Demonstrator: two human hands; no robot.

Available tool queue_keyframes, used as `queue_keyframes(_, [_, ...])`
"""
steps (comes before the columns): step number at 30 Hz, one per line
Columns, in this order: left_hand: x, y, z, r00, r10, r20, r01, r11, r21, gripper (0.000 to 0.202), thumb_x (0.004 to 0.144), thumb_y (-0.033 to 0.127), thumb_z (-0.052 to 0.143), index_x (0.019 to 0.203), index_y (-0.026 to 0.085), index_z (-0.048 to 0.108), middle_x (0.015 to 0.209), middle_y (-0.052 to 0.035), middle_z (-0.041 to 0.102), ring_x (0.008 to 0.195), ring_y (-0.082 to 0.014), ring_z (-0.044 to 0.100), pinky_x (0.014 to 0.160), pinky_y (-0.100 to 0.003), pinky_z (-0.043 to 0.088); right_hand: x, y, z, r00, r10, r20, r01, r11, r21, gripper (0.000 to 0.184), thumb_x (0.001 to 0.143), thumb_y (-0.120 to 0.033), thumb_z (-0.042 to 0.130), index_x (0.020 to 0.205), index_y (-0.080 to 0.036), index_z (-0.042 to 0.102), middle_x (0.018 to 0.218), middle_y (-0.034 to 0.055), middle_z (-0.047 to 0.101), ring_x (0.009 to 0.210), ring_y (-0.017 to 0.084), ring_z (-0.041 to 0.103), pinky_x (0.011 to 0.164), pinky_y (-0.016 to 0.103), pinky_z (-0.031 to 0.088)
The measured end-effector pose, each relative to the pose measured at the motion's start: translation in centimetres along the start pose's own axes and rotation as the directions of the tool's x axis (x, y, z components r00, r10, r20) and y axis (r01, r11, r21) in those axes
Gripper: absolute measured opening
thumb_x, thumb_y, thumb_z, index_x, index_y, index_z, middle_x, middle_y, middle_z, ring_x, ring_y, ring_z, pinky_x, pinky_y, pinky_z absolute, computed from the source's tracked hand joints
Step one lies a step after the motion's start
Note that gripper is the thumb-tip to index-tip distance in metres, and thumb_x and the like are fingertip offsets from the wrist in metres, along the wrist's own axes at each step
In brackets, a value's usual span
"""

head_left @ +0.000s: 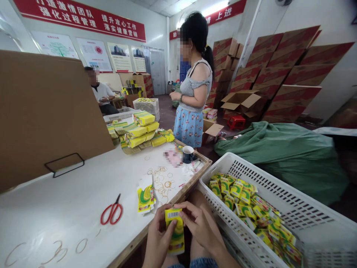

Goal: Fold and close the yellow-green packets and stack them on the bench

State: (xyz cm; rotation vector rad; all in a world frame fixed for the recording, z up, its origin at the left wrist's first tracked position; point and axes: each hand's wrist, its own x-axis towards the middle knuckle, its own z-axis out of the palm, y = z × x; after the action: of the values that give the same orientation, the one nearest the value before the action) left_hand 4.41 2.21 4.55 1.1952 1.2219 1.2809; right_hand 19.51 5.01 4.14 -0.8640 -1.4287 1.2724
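Note:
Both my hands hold one small yellow and green packet point(175, 231) upright in front of my lap, just below the table edge. My left hand point(157, 238) grips its left side with the thumb on the front. My right hand point(199, 225) pinches its top right corner. A short stack of the same packets point(145, 196) lies on the white table point(69, 208) just above my hands. Red-handled scissors point(112, 213) lie to the left of that stack. Loose rubber bands point(161, 182) are scattered near the stack.
A white plastic crate point(279, 197) with several loose packets stands at my right. Banded yellow bundles point(141, 132) pile up at the table's far end, by a dark cup point(188, 153). A big cardboard sheet point(41, 111) leans at left. One person stands beyond the table; another sits further back.

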Motion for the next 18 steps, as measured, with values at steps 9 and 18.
queue_keyframes(9, [-0.05, -0.29, -0.28, 0.998, 0.056, -0.014, -0.055, 0.996, 0.068, 0.038, 0.081, 0.040, 0.066, 0.112, 0.019, 0.059, 0.111, -0.0110, 0.072, 0.102, -0.0262, 0.069, 0.086, -0.034, 0.055, 0.04, -0.19, 0.16, 1.000, -0.002, -0.013, 0.002, 1.000, -0.013, 0.023, 0.090, -0.038, 0.062, 0.103, -0.022, 0.072, 0.104, 0.0085, 0.072, 0.099, 0.024, 0.068, 0.084, 0.033, 0.053])
queue_keyframes(18, [-0.04, -0.10, -0.90, 0.995, 0.067, -0.077, -0.058, 0.992, 0.116, 0.034, 0.079, 0.043, 0.067, 0.101, 0.017, 0.070, 0.101, -0.0100, 0.074, 0.093, -0.0255, 0.070, 0.083, -0.032, 0.056, -0.04, -0.52, 0.07, 0.999, -0.043, -0.007, 0.043, 0.995, -0.092, 0.015, 0.089, -0.032, 0.064, 0.093, -0.022, 0.073, 0.095, 0.0054, 0.073, 0.093, 0.020, 0.067, 0.082, 0.028, 0.051])
